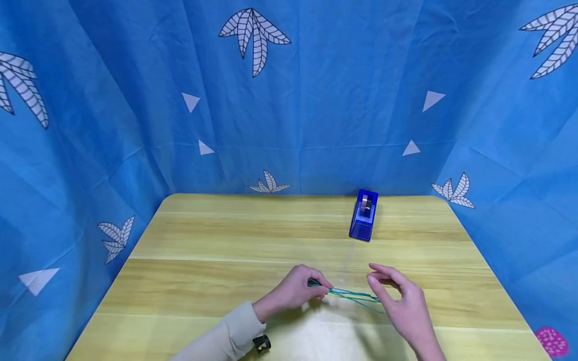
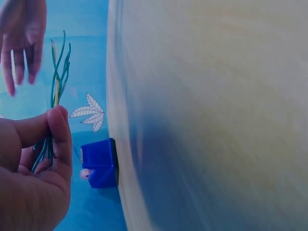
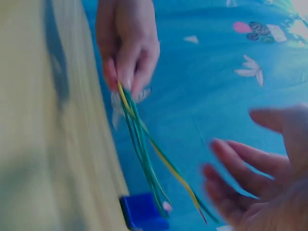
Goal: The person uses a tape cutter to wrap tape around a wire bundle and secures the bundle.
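Observation:
A bundle of thin green wires with a yellow one (image 1: 354, 296) is pinched between the thumb and fingers of the left hand (image 1: 295, 288). In the left wrist view the wires (image 2: 58, 79) rise from the left hand (image 2: 41, 159), their free ends spread. The right hand (image 1: 406, 306) is near the wires' free ends, its fingers apart and loosely bent. In the right wrist view that hand (image 3: 264, 173) holds nothing, and a gap separates it from the wires (image 3: 142, 144), which hang out of the left hand (image 3: 129, 48).
A blue tape dispenser (image 1: 363, 215) stands near the back edge of the wooden table (image 1: 253, 228), right of centre. Blue patterned cloth (image 1: 334, 100) hangs behind the table and at both sides. A black object (image 1: 262, 344) is at the left wrist.

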Tool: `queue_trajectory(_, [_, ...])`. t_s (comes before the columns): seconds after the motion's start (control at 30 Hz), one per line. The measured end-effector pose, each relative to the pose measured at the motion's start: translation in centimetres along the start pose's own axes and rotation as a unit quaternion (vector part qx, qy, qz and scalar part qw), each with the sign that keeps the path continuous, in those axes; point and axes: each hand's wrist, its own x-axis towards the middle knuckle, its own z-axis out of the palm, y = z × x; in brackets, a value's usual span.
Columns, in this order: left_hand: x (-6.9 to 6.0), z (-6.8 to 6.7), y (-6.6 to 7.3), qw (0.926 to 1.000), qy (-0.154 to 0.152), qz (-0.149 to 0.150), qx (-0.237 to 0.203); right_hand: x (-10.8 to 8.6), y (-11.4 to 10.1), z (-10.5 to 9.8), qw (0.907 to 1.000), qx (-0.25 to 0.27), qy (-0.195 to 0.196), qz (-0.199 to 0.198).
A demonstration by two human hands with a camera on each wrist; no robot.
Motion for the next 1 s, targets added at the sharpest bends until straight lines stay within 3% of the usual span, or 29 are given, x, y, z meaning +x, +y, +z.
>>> queue_trajectory(0.07, [0.0,0.0,0.0,1.0000,0.001,0.002,0.003,1.6,0.3,-0.5,0.9954,-0.050,-0.080,0.013])
queue_trajectory(0.17, [0.0,0.0,0.0,0.9999,0.003,0.010,0.004,3.7,1.4,-0.5,0.9740,-0.077,-0.211,0.031])
queue_trajectory(0.3, [0.0,0.1,-0.1,0.9997,0.006,0.021,0.005,5.5,3.4,-0.2,0.9375,-0.050,-0.342,0.038])
queue_trajectory(0.43, [0.0,0.2,-0.1,0.9997,0.008,0.024,0.007,6.3,4.8,0.0,0.8982,0.021,-0.436,0.053])
queue_trajectory(0.53, [0.1,0.1,-0.1,0.9996,0.007,0.023,0.012,6.3,5.5,0.3,0.8773,0.065,-0.473,0.048])
queue_trajectory(0.73, [0.0,0.1,-0.1,0.9994,0.002,0.025,0.024,6.2,6.5,0.8,0.8510,0.129,-0.508,0.032])
queue_trajectory(0.9, [0.0,0.1,-0.3,0.9994,0.000,0.025,0.026,6.2,6.7,0.9,0.8412,0.141,-0.521,0.032])
queue_trajectory(1.0, [0.0,0.1,-0.2,0.9992,-0.002,0.029,0.028,6.4,6.5,0.7,0.8464,0.118,-0.518,0.031])
